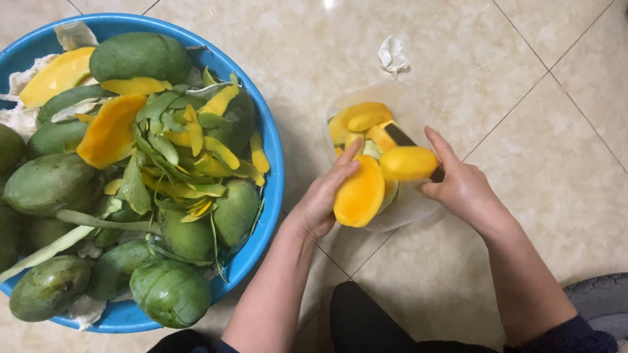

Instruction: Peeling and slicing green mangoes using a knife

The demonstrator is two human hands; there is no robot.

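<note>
Here, left hand (324, 196) gripping peeled mango (358, 194), upright

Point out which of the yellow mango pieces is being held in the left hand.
The big peeled mango gripped by the left hand over the clear container. The other pieces lie inside the container or in the blue basin.
</note>
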